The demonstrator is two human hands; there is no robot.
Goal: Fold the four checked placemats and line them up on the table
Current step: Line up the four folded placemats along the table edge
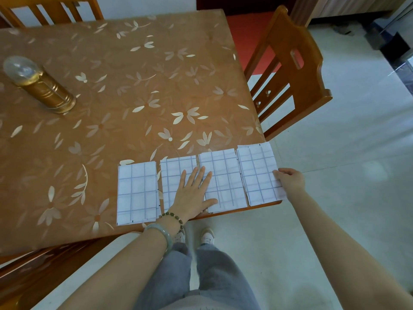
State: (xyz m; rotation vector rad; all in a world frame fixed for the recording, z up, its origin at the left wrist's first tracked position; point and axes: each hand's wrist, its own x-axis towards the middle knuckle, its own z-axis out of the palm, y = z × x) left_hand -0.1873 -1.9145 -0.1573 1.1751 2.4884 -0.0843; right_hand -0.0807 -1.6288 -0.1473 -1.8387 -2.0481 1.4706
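Observation:
Several folded white placemats with a grey-blue check lie side by side in a row along the near edge of the table. From left: the first placemat (136, 193), the second placemat (173, 173), the third placemat (225, 175) and the fourth placemat (257, 173) at the table's right corner. My left hand (192, 193) lies flat with fingers spread, across the second and third placemats. My right hand (290, 180) pinches the right edge of the fourth placemat, which overhangs the corner slightly.
The table (134, 86) has a brown flowered cover. A gold lamp with a clear dome (38, 86) stands at the far left. A wooden chair (290, 70) stands at the right side, another chair (51, 7) at the far side. Tiled floor lies to the right.

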